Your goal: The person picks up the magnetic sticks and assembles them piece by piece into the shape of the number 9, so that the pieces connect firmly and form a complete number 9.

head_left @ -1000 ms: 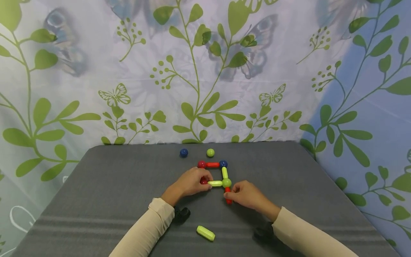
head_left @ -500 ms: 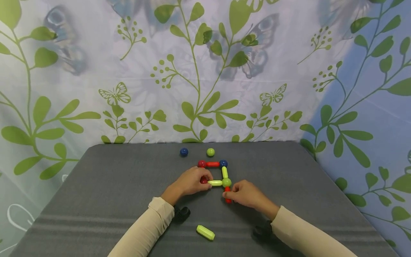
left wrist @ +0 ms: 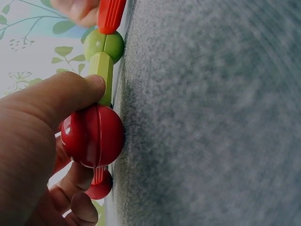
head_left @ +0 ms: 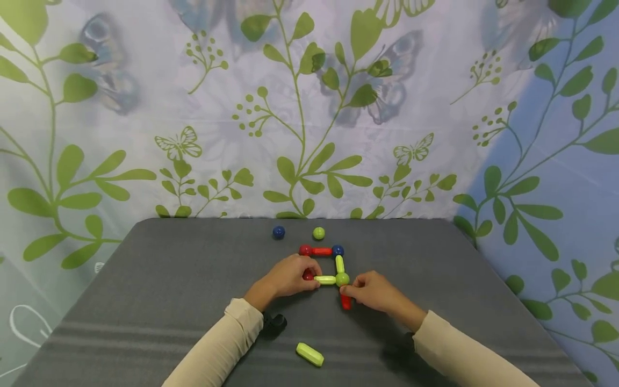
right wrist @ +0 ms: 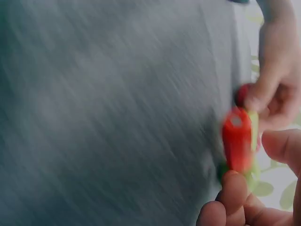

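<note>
My left hand holds a red ball of a toy magnetic figure; its thumb lies on the adjoining yellow-green rod. That rod leads to a green ball. My right hand pinches a red rod whose far end meets the green ball, while the near end points towards me. From the green ball another yellow-green rod runs to a blue ball. A red rod joins the blue ball to a second red ball. Fingers partly hide the left side.
A loose blue ball and a loose green ball lie at the back of the grey table. In front lies a loose yellow-green rod. Behind the table hangs a leaf-patterned cloth.
My right thumb has shifted up along the red rod towards the green ball. The left hand keeps its place on the red ball. The head view has tilted slightly.
</note>
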Demonstrator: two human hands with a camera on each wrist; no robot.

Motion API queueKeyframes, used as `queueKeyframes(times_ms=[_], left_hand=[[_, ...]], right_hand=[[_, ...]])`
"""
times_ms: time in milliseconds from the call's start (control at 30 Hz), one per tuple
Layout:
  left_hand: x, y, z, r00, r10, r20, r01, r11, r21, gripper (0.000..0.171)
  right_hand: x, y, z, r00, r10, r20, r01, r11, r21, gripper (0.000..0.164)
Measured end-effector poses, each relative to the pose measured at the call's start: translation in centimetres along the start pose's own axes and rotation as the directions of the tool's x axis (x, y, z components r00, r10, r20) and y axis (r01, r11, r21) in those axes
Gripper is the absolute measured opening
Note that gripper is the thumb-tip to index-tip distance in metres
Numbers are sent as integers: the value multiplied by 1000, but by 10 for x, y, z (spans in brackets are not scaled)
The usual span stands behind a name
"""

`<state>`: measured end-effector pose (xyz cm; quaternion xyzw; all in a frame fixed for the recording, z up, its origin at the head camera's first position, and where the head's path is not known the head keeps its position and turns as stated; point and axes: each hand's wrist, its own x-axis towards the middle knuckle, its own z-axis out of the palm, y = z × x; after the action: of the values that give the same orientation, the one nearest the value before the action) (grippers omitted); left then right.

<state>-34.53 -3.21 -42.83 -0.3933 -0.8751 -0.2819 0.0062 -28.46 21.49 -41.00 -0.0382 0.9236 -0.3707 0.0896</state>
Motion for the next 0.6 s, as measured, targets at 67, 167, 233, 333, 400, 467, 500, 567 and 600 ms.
queueKeyframes(times_ms=[67,167,233,333,400,467,500,567,600], left_hand=[[0,0,0,1000,-1,2,1,1000,1,12],[0,0,0,1000,-5,6,5,1000,-1,11],[0,-1,-1,1000,-6,10,6,1000,3,11],[0,-2,-3,1000,-12,13,12,1000,8,11],[-1,-3,-4,1000,-18,16,17,1000,12,11],[-2,-4,-5,999,-27,18,27,1000,14,10],[-2,-4,-6,999,-31,20,31,999,16,10],[-4,-5,-7,999,-39,19,38,999,22,10],[-4,-5,-8,999,-41,17,41,999,27,10]], right_hand=[[11,0,-10,1000,-18,-6,18,1000,1,31],[37,-2,-29,997,-81,8,81,997,-16,22],[58,-5,-41,990,-141,27,141,990,-12,18],[88,-11,-56,977,-209,50,206,977,51,23],[105,-12,-61,970,-234,63,224,966,127,30],[119,-11,-62,968,-243,69,226,956,186,35],[125,-11,-61,968,-241,72,222,952,210,37],[136,-9,-59,971,-226,79,201,949,244,42],[141,-7,-57,973,-216,81,190,950,247,44]])
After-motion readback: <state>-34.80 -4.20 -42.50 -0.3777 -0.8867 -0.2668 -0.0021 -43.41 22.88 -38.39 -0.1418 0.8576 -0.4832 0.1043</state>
